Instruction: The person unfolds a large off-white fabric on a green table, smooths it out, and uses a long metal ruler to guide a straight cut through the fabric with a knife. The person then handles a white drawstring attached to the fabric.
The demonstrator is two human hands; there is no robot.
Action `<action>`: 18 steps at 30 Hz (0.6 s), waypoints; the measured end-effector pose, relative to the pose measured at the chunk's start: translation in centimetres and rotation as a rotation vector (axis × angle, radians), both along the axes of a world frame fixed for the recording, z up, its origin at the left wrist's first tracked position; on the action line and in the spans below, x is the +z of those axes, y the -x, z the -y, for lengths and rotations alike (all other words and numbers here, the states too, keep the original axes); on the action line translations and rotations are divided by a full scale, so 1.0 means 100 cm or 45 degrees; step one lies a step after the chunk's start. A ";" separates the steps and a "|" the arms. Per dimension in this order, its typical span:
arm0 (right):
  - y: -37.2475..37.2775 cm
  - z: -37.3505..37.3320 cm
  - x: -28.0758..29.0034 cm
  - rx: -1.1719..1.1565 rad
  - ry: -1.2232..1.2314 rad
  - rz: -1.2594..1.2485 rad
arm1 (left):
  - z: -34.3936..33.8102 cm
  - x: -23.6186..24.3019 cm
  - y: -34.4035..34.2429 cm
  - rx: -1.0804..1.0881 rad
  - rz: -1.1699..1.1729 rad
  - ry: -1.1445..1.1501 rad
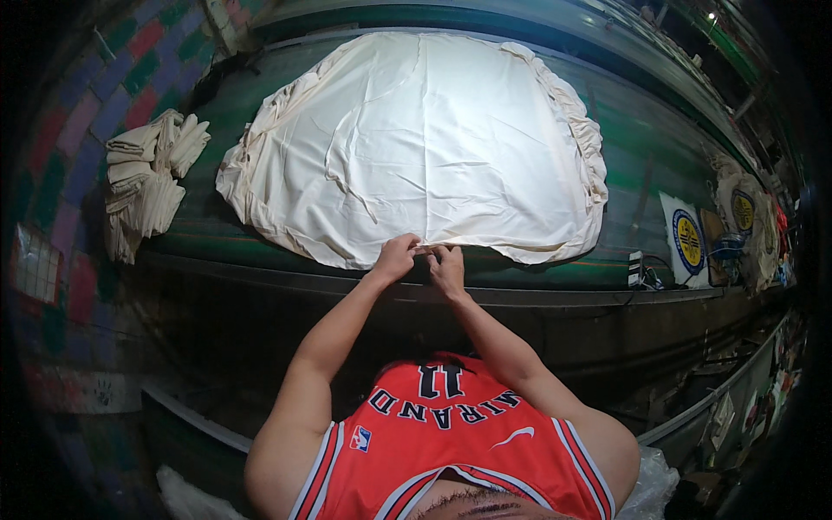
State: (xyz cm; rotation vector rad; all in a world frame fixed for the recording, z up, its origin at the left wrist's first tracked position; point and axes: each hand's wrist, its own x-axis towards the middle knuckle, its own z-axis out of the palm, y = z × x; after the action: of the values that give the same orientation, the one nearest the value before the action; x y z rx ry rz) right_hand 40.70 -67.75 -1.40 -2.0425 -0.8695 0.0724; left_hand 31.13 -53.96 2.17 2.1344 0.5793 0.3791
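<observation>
A large cream cloth (468, 130) with gathered, ruffled sides, like an elasticated cover, lies spread on a long green table (195, 247). A straight crease runs down its middle, with smaller wrinkles left of it. My left hand (398, 258) is closed on the cloth's near edge, just left of the crease. Close beside it, my right hand (447, 269) pinches the same edge, its fingers bent over the hem. Between my hands the edge is lifted slightly toward me. The fingertips are partly hidden by the fabric.
Folded cream cloths (143, 186) are piled at the table's left end. On the right are a white cloth with a round blue-and-yellow emblem (689, 243) and a small white-and-black box (637, 269). A painted brick wall (82, 199) stands at left.
</observation>
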 end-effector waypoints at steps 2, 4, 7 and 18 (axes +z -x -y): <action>0.001 0.006 0.003 0.032 -0.028 -0.031 | 0.001 0.004 0.009 0.088 0.126 -0.367; 0.001 0.013 0.008 0.039 -0.043 -0.118 | 0.007 0.009 0.016 0.227 0.317 -0.466; 0.005 0.022 0.015 0.103 -0.219 -0.112 | 0.024 0.013 0.030 0.119 0.055 -0.001; 0.008 0.023 0.041 0.236 -0.268 -0.895 | 0.052 -0.002 0.025 -0.114 -0.174 0.252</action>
State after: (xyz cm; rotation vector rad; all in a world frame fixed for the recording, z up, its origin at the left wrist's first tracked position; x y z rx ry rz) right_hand 39.90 -70.04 2.74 -1.5629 -0.5782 0.7235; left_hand 28.62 -59.12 2.01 1.9969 0.5721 0.1215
